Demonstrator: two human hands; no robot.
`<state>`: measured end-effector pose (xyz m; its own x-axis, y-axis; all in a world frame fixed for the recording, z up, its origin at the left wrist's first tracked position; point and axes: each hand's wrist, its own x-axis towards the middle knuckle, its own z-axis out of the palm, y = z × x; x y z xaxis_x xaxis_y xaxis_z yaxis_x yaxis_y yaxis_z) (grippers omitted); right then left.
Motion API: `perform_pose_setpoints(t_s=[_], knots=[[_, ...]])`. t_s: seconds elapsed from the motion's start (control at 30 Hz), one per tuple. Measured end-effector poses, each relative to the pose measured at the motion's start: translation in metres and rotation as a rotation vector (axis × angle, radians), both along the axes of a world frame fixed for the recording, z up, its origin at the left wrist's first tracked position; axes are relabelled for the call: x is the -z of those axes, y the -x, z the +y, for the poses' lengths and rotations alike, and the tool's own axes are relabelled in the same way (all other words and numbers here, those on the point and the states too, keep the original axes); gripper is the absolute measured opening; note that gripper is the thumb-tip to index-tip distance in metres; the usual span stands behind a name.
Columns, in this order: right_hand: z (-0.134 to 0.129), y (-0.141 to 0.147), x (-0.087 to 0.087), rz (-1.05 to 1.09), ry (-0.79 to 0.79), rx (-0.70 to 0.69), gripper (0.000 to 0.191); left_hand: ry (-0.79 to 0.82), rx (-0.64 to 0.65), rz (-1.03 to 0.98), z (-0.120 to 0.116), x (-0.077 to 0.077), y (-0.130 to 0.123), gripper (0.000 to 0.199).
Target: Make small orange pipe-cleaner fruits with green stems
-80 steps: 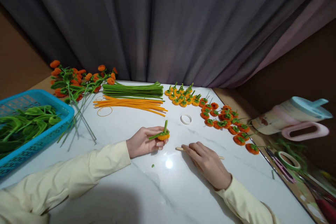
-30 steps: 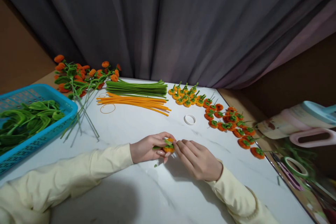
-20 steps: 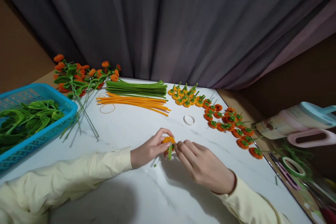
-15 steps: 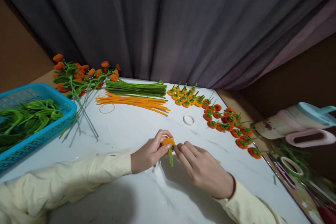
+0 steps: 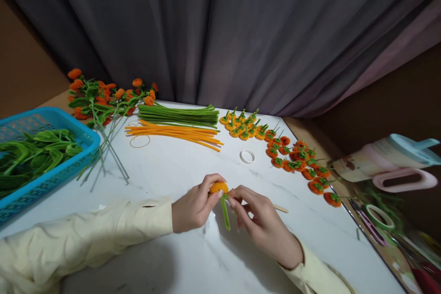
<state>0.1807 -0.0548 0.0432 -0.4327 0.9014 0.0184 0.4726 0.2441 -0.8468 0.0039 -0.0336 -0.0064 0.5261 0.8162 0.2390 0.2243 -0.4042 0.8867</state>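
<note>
While the yellow-orange chenille flower (image 5: 219,187) is pinched in the left hand (image 5: 197,202) above the marbled tabletop (image 5: 165,257), its green calyx (image 5: 226,196) is gripped by the right hand's (image 5: 265,223) fingertips; a green strip (image 5: 225,216) is suspended below, and a wooden stick (image 5: 281,209) is partly hidden.

In from the left goes the left arm (image 5: 93,234), nearly level, and the left hand (image 5: 197,204) curls, index finger (image 5: 213,177) arched over its thumb (image 5: 211,203)! Opposite, the right forearm (image 5: 319,266) slants up, right hand (image 5: 262,218) pinching, the 2 hands' fingertips (image 5: 232,193) nearly meeting!
</note>
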Motion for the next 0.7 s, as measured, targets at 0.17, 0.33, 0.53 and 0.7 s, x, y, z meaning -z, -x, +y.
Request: perform_pose_setpoints(t_s=[0.17,0.33,0.53,0.7], knots=[[0.002,0.005,0.002,0.378,0.572,0.095,0.031,-0.052,-0.022,-0.029,-0.001,0.0,-0.001,0.021],[0.002,0.007,0.009,0.417,0.606,0.163,0.033,0.164,-0.002,-0.035,0.003,-0.004,-0.001,0.022],[-0.002,0.008,0.01,0.212,0.258,0.171,0.033,0.16,0.001,0.013,0.005,-0.008,-0.002,0.021],[-0.002,0.011,0.01,0.254,0.37,0.201,0.034,0.053,0.0,0.072,0.003,-0.006,-0.001,0.022]])
